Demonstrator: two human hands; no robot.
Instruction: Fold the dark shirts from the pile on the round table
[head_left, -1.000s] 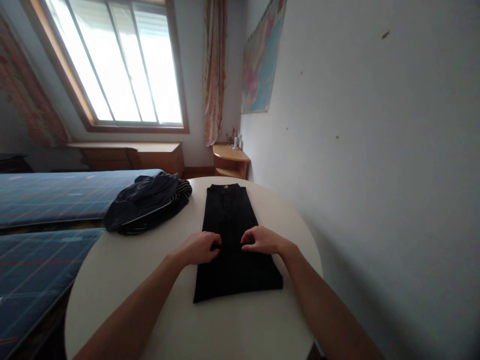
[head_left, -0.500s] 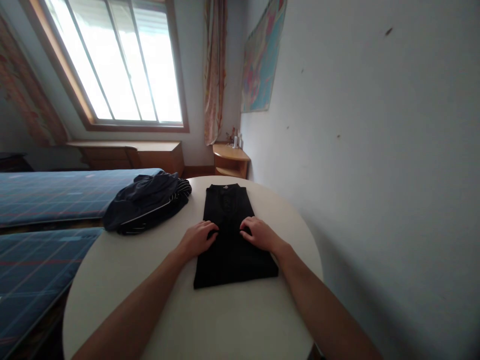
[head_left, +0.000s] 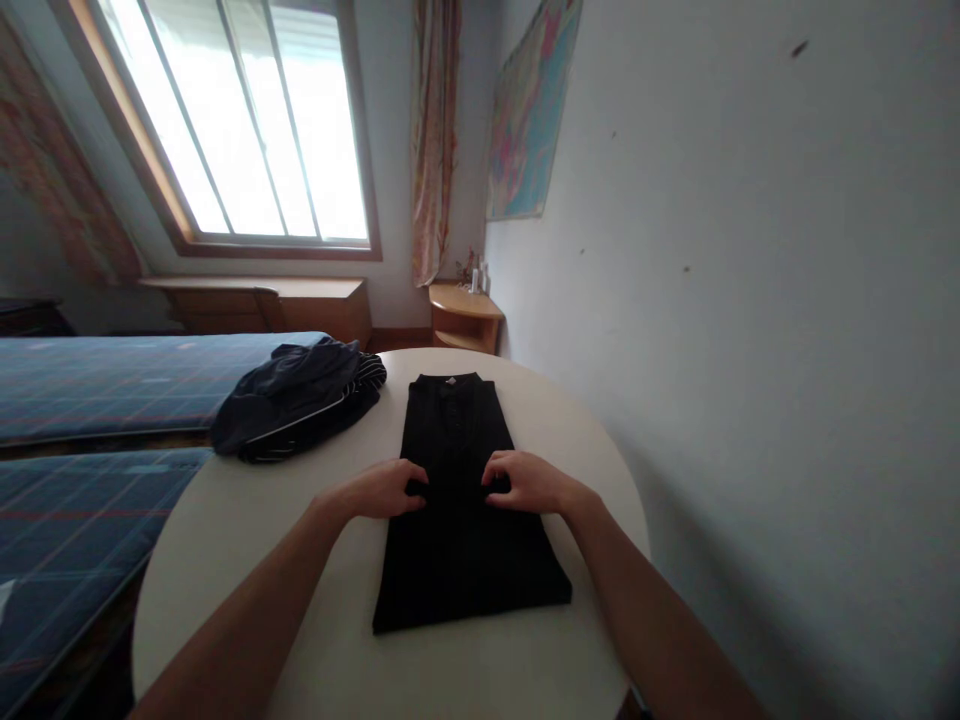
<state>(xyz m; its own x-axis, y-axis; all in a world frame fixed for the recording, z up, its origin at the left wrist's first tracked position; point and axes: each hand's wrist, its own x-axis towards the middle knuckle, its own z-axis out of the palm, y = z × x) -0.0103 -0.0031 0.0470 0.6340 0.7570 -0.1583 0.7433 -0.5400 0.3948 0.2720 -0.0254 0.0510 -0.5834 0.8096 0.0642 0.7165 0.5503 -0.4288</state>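
Crumpled navy cloth heap with white stripes (head_left: 296, 400) on round white tabletop (head_left: 345, 610). Left hand (head_left: 391, 487) at left side of folded black fabric shirt (head_left: 469, 560), flat mid-tabletop; right hand (head_left: 525, 482) at right side. Both grips narrow; cannot tell if pinching cloth.

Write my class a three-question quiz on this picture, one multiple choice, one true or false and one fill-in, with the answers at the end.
1. Which thing do the left hand and the right hand both have their fingers on?
A) the plaid mattress
B) the black garment
C) the window

2. True or false: in the view, the crumpled dark clothing lies to the right of the black garment.

3. Fill in: the black garment lies spread on a white, rounded ____.

Key: 1. B. 2. False; it lies to the left. 3. table.
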